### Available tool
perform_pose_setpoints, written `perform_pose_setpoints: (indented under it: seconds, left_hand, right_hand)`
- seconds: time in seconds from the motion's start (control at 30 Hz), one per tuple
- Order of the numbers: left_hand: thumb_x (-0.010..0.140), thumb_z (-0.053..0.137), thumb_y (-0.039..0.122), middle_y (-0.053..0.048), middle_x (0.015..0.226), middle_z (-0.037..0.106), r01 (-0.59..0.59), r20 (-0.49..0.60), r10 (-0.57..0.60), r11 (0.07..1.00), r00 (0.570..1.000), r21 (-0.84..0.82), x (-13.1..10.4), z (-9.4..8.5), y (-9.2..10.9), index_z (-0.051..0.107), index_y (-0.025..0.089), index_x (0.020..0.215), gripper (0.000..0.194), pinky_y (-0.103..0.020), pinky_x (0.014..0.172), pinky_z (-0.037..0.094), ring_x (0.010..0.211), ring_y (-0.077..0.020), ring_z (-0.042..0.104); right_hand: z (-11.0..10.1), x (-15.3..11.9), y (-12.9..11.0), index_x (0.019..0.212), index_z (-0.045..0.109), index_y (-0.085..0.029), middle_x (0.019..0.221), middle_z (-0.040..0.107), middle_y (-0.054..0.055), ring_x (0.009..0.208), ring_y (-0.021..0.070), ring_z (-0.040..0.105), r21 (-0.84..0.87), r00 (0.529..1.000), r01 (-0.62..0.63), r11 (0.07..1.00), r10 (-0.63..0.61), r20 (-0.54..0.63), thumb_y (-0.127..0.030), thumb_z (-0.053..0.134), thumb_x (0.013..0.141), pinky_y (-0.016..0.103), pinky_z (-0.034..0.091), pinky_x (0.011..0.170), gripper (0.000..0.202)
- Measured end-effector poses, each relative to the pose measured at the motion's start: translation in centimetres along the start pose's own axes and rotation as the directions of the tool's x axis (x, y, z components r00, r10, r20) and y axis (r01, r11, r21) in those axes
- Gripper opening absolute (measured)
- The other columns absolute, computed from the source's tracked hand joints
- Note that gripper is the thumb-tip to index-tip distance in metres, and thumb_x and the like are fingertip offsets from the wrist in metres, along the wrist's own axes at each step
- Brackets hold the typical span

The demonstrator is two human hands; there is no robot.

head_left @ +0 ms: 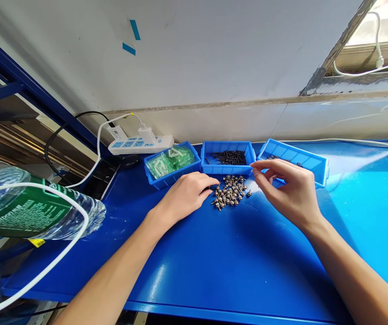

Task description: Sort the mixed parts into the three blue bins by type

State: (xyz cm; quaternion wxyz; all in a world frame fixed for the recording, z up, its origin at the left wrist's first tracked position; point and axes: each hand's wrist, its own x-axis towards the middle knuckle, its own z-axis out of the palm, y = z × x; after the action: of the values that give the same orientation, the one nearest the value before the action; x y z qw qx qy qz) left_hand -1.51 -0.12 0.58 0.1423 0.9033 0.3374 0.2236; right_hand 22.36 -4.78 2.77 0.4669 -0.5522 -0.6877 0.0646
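A pile of small metal screws (230,193) lies on the blue table, in front of the middle blue bin (226,169), which holds dark screws (231,157). My left hand (187,193) is at the pile's left edge, thumb and fingertips close together; anything between them is too small to make out. My right hand (288,189) is raised at the right of the pile, near the middle bin's front right corner, with thumb and index finger pinched together. What that pinch holds, if anything, cannot be made out. Behind it sits the right blue bin (320,169) with a few dark pieces.
The left blue bin (161,183) holds green packets (171,160). Behind it are a white power strip (139,145) and cables. A large bottle with a green label (31,210) and a white cable (87,221) stand out at the left. A wall runs behind the table (194,271).
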Motion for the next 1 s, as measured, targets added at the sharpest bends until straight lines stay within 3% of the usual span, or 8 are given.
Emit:
perform_pose_setpoints:
  seconds: [0.2, 0.3, 0.43, 0.57, 0.7, 1.0]
  left_hand:
    - [0.084, 0.075, 0.010, -0.003, 0.085, 0.078, 0.145, -0.088, -0.174, 0.953, 0.981, -0.264, 0.3, -0.4, 1.0, 0.080, 0.018, 0.084, 0.008, -0.026, 0.071, 0.062, 0.072, -0.0162, 0.074]
    - [0.082, 0.077, 0.015, -0.004, 0.087, 0.080, 0.195, -0.094, -0.279, 0.839, 0.956, -0.508, 0.5, -0.5, 1.5, 0.080, 0.017, 0.082, 0.003, -0.027, 0.075, 0.065, 0.075, -0.0174, 0.077]
    - [0.079, 0.079, 0.021, -0.006, 0.091, 0.083, 0.284, 0.019, -0.377, 0.662, 0.926, -0.694, 0.7, -0.6, 2.1, 0.081, 0.015, 0.088, 0.011, -0.032, 0.082, 0.067, 0.083, -0.0221, 0.081]
    - [0.077, 0.082, 0.022, -0.005, 0.090, 0.083, 0.301, 0.041, -0.417, 0.582, 0.908, -0.756, 0.8, -0.8, 2.4, 0.077, 0.016, 0.096, 0.020, -0.032, 0.082, 0.067, 0.086, -0.0232, 0.081]
    - [0.078, 0.083, 0.022, -0.002, 0.083, 0.082, 0.282, 0.034, -0.402, 0.578, 0.915, -0.765, 0.9, -0.8, 2.5, 0.067, 0.019, 0.106, 0.033, -0.027, 0.073, 0.065, 0.080, -0.0211, 0.081]
    - [0.083, 0.081, 0.028, -0.001, 0.083, 0.080, 0.267, 0.056, -0.346, 0.600, 0.936, -0.754, 0.8, -0.6, 2.8, 0.061, 0.020, 0.107, 0.032, -0.025, 0.070, 0.062, 0.078, -0.0208, 0.081]
  right_hand:
    - [0.1, 0.0, -0.1, 0.084, 0.076, -0.023, 0.066, 0.070, 0.001, 0.052, 0.0149, 0.059, 0.027, 0.999, 0.030, 0.999, -0.031, 0.029, -0.022, 0.064, 0.088, 0.030, 0.053, 0.055, 0.013]
    - [0.4, -0.1, -0.2, 0.087, 0.077, -0.022, 0.069, 0.073, 0.001, 0.054, 0.0149, 0.061, 0.086, 0.995, 0.029, 0.996, -0.037, 0.088, -0.022, 0.064, 0.088, 0.029, 0.053, 0.055, 0.013]
    - [0.9, -0.5, -0.6, 0.090, 0.078, -0.019, 0.074, 0.076, 0.002, 0.055, 0.0135, 0.062, 0.221, 0.981, -0.046, 0.974, 0.002, 0.195, -0.023, 0.068, 0.087, 0.027, 0.054, 0.055, 0.011]
    - [1.2, -0.7, -1.0, 0.094, 0.079, -0.019, 0.081, 0.080, 0.005, 0.062, 0.0168, 0.068, 0.339, 0.945, -0.182, 0.923, 0.069, 0.319, -0.031, 0.073, 0.087, 0.029, 0.058, 0.058, 0.015]
    - [1.2, -0.7, -1.4, 0.094, 0.081, -0.020, 0.090, 0.083, 0.007, 0.068, 0.0195, 0.073, 0.425, 0.916, -0.264, 0.866, 0.088, 0.391, -0.036, 0.077, 0.085, 0.031, 0.062, 0.063, 0.019]
    - [1.2, -0.5, -1.3, 0.086, 0.082, -0.019, 0.076, 0.081, 0.005, 0.070, 0.0227, 0.079, 0.528, 0.842, -0.450, 0.721, 0.145, 0.520, -0.038, 0.084, 0.080, 0.031, 0.065, 0.067, 0.021]
